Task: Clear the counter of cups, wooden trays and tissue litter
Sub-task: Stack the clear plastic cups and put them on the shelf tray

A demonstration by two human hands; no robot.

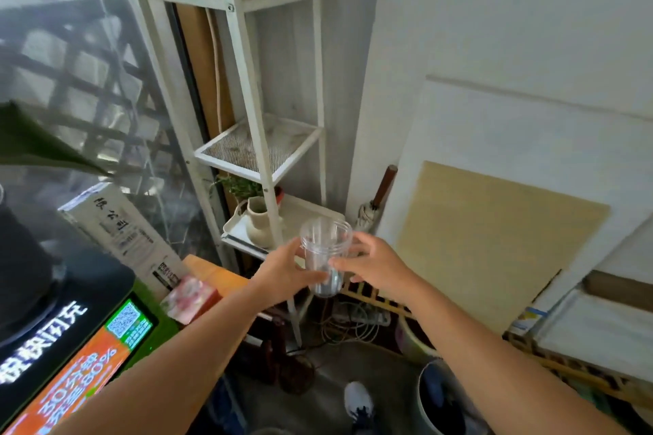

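Observation:
A clear plastic cup is held upright in the air in front of a white shelf unit. My left hand wraps around its left side and lower part. My right hand touches its right side, thumb and fingers curled against the wall of the cup. The cup looks empty apart from a dark tint at its base. An orange counter edge shows at the left, under my left forearm.
A pink tissue pack and a long white box lie on the counter by a screen device. The shelf carries a cream vase. A dark bin, cables and boards are below right.

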